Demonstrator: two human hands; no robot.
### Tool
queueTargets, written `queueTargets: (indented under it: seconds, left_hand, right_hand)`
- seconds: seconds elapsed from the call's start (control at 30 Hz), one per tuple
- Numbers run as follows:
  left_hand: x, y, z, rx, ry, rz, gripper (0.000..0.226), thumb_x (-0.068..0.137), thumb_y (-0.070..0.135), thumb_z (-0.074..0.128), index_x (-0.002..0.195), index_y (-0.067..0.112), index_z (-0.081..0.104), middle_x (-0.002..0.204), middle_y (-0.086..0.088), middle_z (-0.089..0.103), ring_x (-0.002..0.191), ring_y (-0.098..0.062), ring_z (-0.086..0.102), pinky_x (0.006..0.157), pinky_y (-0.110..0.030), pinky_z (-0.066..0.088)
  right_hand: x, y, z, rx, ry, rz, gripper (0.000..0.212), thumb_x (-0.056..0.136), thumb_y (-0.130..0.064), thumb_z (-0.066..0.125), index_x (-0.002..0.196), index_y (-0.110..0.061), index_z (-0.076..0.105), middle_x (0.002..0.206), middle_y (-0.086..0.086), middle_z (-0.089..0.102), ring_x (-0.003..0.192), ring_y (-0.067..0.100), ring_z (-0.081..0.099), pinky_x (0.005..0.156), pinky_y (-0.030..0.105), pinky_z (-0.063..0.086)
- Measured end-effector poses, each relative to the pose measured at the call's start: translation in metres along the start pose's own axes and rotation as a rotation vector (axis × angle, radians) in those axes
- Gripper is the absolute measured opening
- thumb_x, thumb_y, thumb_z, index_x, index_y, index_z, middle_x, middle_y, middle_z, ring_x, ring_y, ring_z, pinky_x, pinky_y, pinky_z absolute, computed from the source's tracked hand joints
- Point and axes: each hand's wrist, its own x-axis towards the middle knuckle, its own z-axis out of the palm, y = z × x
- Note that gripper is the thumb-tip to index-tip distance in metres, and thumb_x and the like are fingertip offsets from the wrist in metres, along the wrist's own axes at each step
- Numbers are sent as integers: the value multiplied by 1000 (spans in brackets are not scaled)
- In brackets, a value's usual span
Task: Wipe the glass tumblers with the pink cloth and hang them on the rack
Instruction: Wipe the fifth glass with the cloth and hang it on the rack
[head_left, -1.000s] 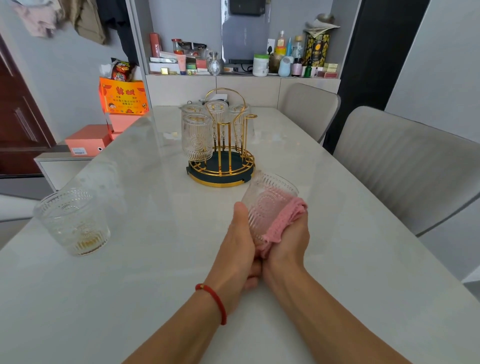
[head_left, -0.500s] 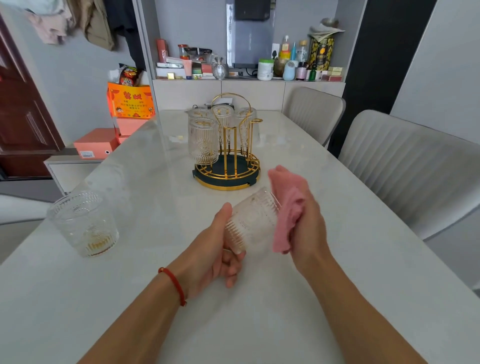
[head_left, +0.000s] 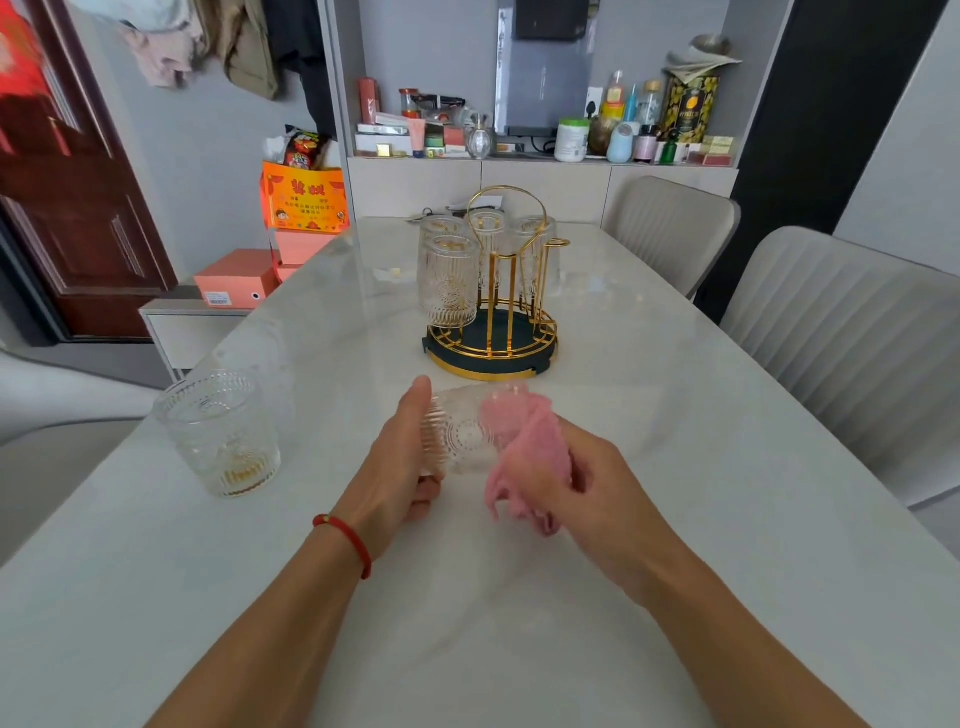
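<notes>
A clear embossed glass tumbler (head_left: 460, 436) lay on its side above the table, gripped at its base end by the left hand (head_left: 402, 457). The pink cloth (head_left: 524, 447), bunched in the right hand (head_left: 582, 483), covered the tumbler's mouth end. A second tumbler (head_left: 221, 436) stood upright at the left. The gold wire rack (head_left: 498, 312) with dark round base held several inverted tumblers (head_left: 448, 280).

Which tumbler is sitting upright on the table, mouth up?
The tumbler at the table's left edge. The one in the left hand lies sideways against the pink cloth; the rest hang upside down on the gold rack.
</notes>
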Motion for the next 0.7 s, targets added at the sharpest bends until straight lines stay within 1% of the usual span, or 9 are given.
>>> queueTargets:
  seconds: [0.07, 0.17, 0.23, 0.33, 0.4, 0.5, 0.6, 0.67, 0.7]
  left_hand:
    - [-1, 2, -3, 47, -15, 38, 63, 100, 72, 23, 68, 21, 38, 52, 5, 35, 48, -10, 26, 43, -21, 23]
    - [-1, 5, -7, 144, -62, 60, 65, 99, 74, 20, 64, 20, 32, 56, 2, 31, 46, -9, 23, 44, -21, 22]
    - [-2, 6, -8, 239, -116, 41, 67, 98, 75, 18, 63, 20, 33, 56, 2, 31, 44, -9, 22, 43, -20, 22]
    - [-3, 7, -7, 329, -156, -21, 65, 97, 77, 22, 67, 20, 29, 46, 8, 28, 38, -7, 23, 40, -19, 24]
    - [1, 4, -6, 338, -136, -26, 63, 98, 75, 25, 69, 19, 25, 43, 9, 27, 36, -8, 26, 38, -17, 26]
    - [5, 2, 1, 249, -95, 51, 57, 104, 63, 27, 67, 20, 31, 34, 12, 35, 35, -13, 40, 34, -11, 30]
    - [3, 0, 4, 143, -85, 136, 52, 107, 52, 29, 69, 16, 35, 43, 5, 45, 36, -4, 50, 39, -9, 36]
    - [6, -2, 1, 146, -96, 201, 58, 100, 65, 37, 76, 13, 42, 67, -5, 50, 62, -12, 61, 58, -20, 47]
    - [9, -4, -4, 167, -99, 252, 61, 93, 72, 40, 77, 14, 46, 74, -9, 51, 73, -23, 62, 66, -32, 49]
  right_hand:
    - [-3, 3, 8, -38, -33, 39, 23, 82, -36, 79, 101, -28, 68, 82, -6, 70, 72, 7, 63, 64, 23, 51]
    - [-3, 4, 12, -85, -57, 54, 54, 72, -45, 86, 119, -28, 63, 109, 3, 73, 100, 27, 69, 89, 48, 58]
    - [-3, 3, 6, -70, -109, 61, 48, 74, -39, 87, 115, -26, 66, 108, -5, 74, 100, 17, 70, 91, 45, 57]
    - [-9, 4, 8, -129, -187, 80, 18, 78, -31, 86, 77, -19, 72, 70, -14, 67, 70, -3, 60, 72, 24, 52]
    - [-10, 3, 14, -158, -155, 77, 30, 83, -42, 78, 70, -17, 71, 68, -8, 68, 68, 1, 62, 70, 24, 52]
    - [-8, 0, 13, -101, -140, 72, 54, 88, -58, 54, 73, -8, 68, 68, -11, 71, 69, 11, 72, 69, 24, 56]
    - [-8, -1, 13, 19, -147, 126, 83, 81, -77, 38, 76, 2, 61, 47, -8, 54, 42, 12, 54, 53, 16, 44]
    - [-11, -2, 16, 187, -148, 226, 111, 69, -92, 39, 102, 13, 55, 46, 5, 41, 35, 11, 36, 44, 18, 35]
    - [-10, -3, 18, 282, -155, 288, 112, 68, -91, 41, 113, 11, 52, 48, 5, 37, 36, 10, 29, 43, 19, 25]
